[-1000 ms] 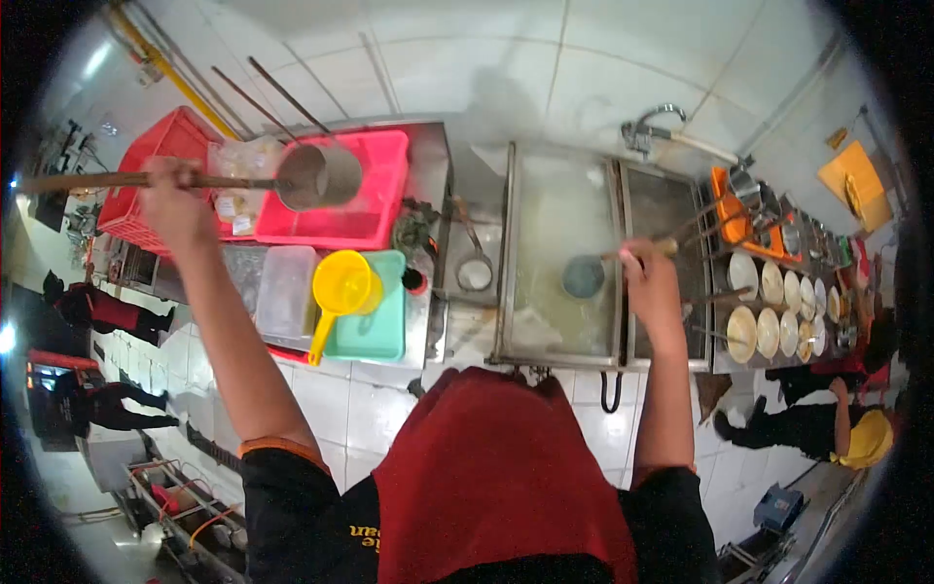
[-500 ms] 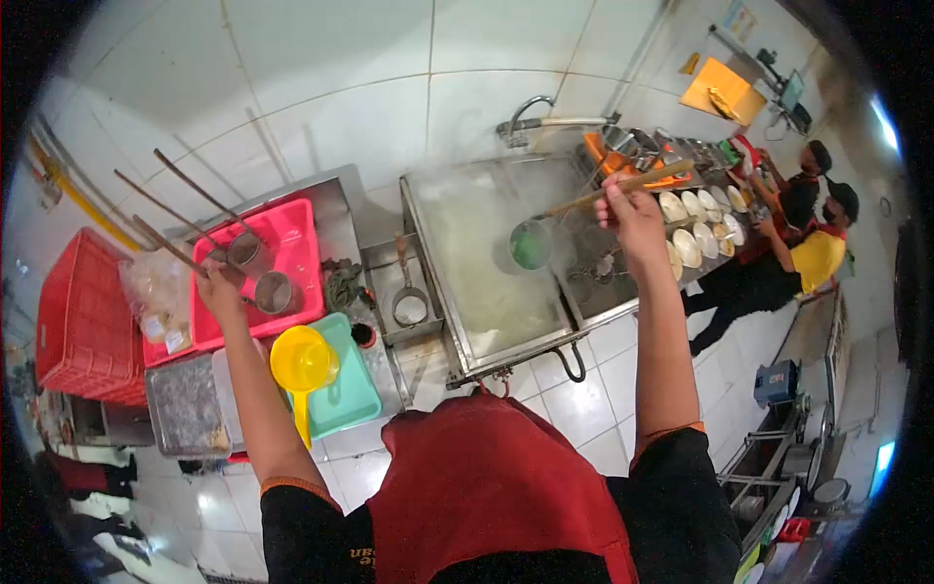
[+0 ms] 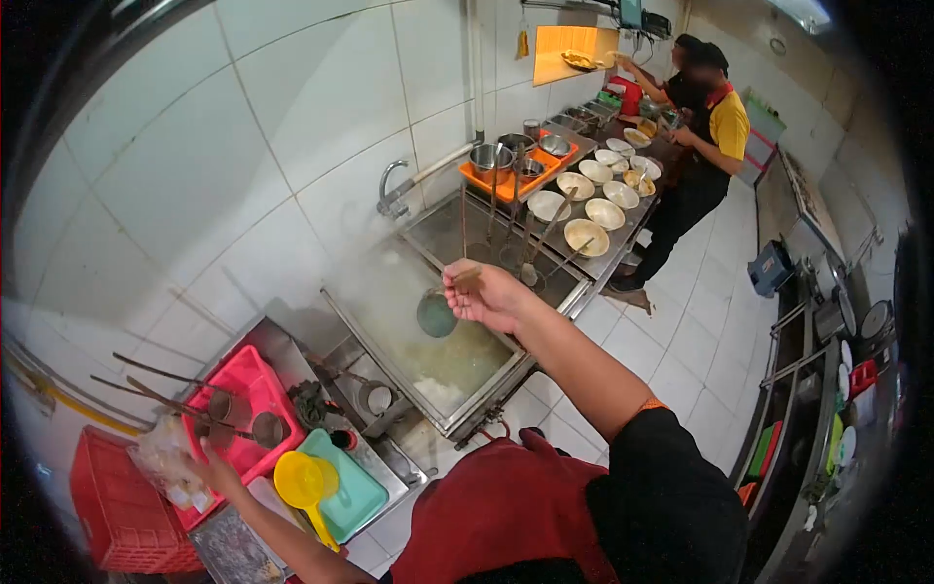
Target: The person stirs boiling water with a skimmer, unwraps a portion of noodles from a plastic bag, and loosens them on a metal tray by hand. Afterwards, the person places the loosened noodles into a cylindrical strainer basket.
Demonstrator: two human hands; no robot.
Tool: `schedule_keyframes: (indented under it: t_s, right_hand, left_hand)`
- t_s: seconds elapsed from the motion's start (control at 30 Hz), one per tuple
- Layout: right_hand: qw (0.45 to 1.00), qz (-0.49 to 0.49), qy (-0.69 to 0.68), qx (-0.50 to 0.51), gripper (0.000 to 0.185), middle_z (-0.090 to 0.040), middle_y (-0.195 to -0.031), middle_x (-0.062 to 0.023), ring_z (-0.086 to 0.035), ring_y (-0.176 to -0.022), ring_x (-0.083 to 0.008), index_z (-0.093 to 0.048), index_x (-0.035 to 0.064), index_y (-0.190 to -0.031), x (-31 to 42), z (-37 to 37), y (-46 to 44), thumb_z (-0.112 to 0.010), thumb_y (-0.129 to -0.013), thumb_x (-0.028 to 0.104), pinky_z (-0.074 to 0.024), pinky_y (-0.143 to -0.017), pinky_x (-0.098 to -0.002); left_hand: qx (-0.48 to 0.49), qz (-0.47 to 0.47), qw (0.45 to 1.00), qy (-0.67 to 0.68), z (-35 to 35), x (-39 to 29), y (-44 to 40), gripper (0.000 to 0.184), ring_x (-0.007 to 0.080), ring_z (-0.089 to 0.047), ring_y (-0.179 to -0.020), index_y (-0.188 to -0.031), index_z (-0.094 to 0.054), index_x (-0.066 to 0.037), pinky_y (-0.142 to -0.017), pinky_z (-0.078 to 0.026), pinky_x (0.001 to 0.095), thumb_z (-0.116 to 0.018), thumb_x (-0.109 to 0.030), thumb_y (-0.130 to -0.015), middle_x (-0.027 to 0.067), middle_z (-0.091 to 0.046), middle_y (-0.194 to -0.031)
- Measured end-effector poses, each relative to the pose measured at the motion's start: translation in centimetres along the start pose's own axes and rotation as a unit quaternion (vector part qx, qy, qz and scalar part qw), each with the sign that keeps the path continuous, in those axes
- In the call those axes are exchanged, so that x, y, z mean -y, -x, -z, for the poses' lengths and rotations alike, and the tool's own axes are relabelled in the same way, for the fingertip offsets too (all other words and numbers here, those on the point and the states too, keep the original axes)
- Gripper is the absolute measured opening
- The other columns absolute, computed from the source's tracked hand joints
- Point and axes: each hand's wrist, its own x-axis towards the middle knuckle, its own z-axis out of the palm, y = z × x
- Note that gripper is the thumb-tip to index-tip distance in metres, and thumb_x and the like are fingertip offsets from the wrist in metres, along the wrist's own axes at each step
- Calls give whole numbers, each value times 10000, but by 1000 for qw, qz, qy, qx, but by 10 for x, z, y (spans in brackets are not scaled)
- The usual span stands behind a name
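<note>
Ladle (image 3: 436, 313) is hanging above the cloudy liquid (image 3: 440, 362) in the steel vat (image 3: 376, 343). The right hand (image 3: 489, 298) is gripping its wooden handle (image 3: 467, 276) with curled fingers. The left hand (image 3: 216, 474) is holding its fingers open beside the pink tray (image 3: 250, 368), where long-handled cups (image 3: 269, 429) are resting.

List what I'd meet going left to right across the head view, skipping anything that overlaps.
Red crate, yellow dipper, faucet, right hand gripping a wooden handle, co-worker in a yellow shirt, blue box.
</note>
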Motion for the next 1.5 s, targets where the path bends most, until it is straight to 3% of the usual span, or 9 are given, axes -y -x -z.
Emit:
schedule_keyframes:
  t_s: [0.2,0.37,0.47,0.57,0.67,0.77,1.1,1.2,1.5]
  right_hand:
    - [992,53,85,80,378,-555,-932,-32,-537,-827,-110,-524,51,-1217,45,20,74,-605,-879,198,-460,-771,-262]
    - [986,-13,-17,166,597,-548,-970,-55,-545,-869,-139,-365,23,-1403,-1,95,69,-574,-844,23,-453,-744,-274]
    - [982,-43,-6,184,578,-546,-959,-41,-540,-863,-129,-374,8,-1389,-19,120,69,-580,-850,33,-447,-739,-258]
    - [979,-83,-15,183,588,-542,-976,-33,-528,-869,-124,-366,-7,-1393,-11,131,82,-603,-860,65,-438,-764,-248]
    - [971,-131,-37,195,541,-535,-1023,-17,-521,-919,-108,-393,17,-1362,-31,143,100,-629,-886,120,-435,-787,-260]
    - [965,-95,7,243,527,-536,-1091,15,-510,-989,-89,-395,81,-1367,-48,146,114,-635,-902,141,-430,-825,-287]
    - [915,-8,372,158,467,-628,-921,-44,-570,-780,-141,-585,23,-1167,-40,196,104,-457,-998,439,-465,-734,-272]
    - [960,-157,171,154,519,-626,-934,-60,-574,-788,-161,-600,24,-1130,-61,176,105,-451,-983,498,-479,-672,-293]
    - [984,-127,115,57,152,-570,-674,-49,-560,-570,-139,-566,50,-793,-97,146,75,-637,-894,138,-477,-519,-268]
  left_hand:
    - [-148,-103,984,12,46,-139,129,562,312,-507,-1186,-1374,-405,38,-1027,-402,395,-577,-304,-962,205,-470,-1372]
    - [112,-28,980,161,-44,-191,267,295,231,-533,-1124,-1204,-529,-15,-980,-415,353,-548,-181,-960,99,-559,-1177]
    - [421,231,822,307,-103,-272,355,452,213,-532,-1152,-1304,-487,-48,-991,-414,369,-562,-331,-960,100,-549,-1249]
    - [552,367,607,438,-133,-318,406,571,219,-542,-1144,-1360,-443,-55,-983,-431,421,-465,-486,-986,106,-542,-1288]
    - [557,429,556,443,-146,-320,426,411,181,-575,-1048,-1223,-512,-44,-945,-463,375,-447,-393,-1014,110,-597,-1204]
    - [480,406,672,392,-136,-373,429,272,196,-596,-1016,-1146,-519,-35,-919,-485,366,-482,-266,-1008,115,-626,-1162]
    - [496,388,687,363,-96,-365,437,245,160,-613,-852,-1051,-578,-26,-801,-495,302,-541,-258,-983,84,-653,-972]
    - [532,367,684,337,-93,-348,477,234,148,-610,-829,-1114,-592,-49,-780,-506,304,-524,-239,-995,48,-652,-969]
    - [539,379,643,391,-29,-203,529,673,222,-609,-982,-1292,-504,-58,-850,-492,375,-397,-630,-952,93,-636,-1123]
